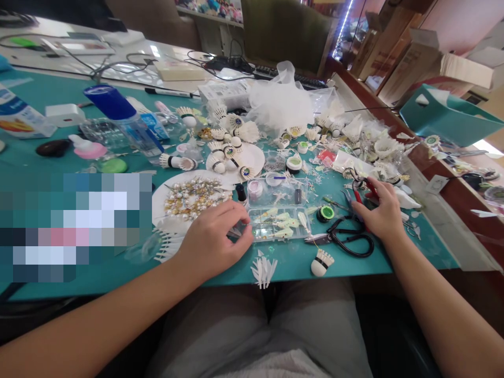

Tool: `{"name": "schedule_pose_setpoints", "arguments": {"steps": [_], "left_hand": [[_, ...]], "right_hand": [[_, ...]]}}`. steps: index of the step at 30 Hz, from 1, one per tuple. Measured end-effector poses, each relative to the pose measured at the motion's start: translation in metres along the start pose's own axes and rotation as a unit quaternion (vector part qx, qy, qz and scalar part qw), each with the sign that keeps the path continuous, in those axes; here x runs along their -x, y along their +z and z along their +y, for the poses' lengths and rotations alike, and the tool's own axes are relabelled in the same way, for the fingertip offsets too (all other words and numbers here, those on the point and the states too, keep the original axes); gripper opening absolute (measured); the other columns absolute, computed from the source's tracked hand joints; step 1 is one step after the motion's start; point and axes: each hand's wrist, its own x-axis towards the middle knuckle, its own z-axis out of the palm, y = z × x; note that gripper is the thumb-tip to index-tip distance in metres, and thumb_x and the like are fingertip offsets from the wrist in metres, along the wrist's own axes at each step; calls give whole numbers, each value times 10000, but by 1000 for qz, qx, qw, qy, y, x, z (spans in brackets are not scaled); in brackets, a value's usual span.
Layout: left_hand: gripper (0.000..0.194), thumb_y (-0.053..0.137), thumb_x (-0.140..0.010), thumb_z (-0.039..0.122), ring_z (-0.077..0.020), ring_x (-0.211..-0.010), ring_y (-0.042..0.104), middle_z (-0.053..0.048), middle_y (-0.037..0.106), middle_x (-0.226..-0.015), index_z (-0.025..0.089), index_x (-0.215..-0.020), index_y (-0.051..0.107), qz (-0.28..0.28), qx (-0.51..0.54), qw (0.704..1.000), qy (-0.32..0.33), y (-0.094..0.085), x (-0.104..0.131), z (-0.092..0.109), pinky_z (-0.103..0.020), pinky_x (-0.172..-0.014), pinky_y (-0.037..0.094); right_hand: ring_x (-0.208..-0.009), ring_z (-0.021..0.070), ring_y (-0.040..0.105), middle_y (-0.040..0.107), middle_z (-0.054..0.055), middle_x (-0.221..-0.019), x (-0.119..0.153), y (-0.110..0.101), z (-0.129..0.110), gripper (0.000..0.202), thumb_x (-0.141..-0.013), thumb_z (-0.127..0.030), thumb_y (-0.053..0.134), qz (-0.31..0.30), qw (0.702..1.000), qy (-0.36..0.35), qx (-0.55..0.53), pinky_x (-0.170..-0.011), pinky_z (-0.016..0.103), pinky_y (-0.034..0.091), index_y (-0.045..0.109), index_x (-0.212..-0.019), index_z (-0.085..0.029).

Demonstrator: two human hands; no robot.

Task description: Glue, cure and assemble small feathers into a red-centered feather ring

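My left hand (216, 239) rests by the front of a clear compartment box (258, 236), its fingers curled toward the thumb; what lies between them is too small to make out. Pale green leaf-like pieces (285, 223) lie in that box. At the right, my right hand (381, 210) has its fingers around red-handled pliers (357, 194). Just left of it are black-handled scissors (354, 244) and a small pot of green stuff (325, 213). A cut-down shuttlecock (322, 262) lies near the front edge, with trimmed white feather pieces (263, 270) to its left.
A white plate (159, 202) holds pearl and gold beads. Several shuttlecocks (218, 149) cluster behind it, near a blue-capped bottle (126, 118). White netting (279, 102) sits at the back. A teal bin (444, 118) and cardboard boxes (413, 68) stand at right.
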Motion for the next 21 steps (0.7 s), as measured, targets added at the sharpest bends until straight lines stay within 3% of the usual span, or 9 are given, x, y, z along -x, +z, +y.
{"name": "schedule_pose_setpoints", "arguments": {"steps": [6, 21], "left_hand": [[286, 496, -860, 163, -178, -681, 668, -24, 683, -812, 167, -1125, 605, -7, 22, 999, -38, 0, 2, 1, -309, -670, 582], [246, 505, -871, 161, -164, -728, 690, -23, 705, -847, 183, -1085, 623, 23, 24, 997, -65, 1, 2, -1, -266, -661, 578]], "right_hand": [[-892, 277, 652, 611, 129, -1160, -1, -1, 0, 679, -749, -477, 767, 0, 1000, -3, 12, -873, 523, 582, 608, -1356, -218], [-981, 318, 653, 609, 154, -1174, -1, -1, 0, 687, -749, -476, 768, -2, 1000, -7, 2, -870, 531, 588, 615, -1352, -183]]}}
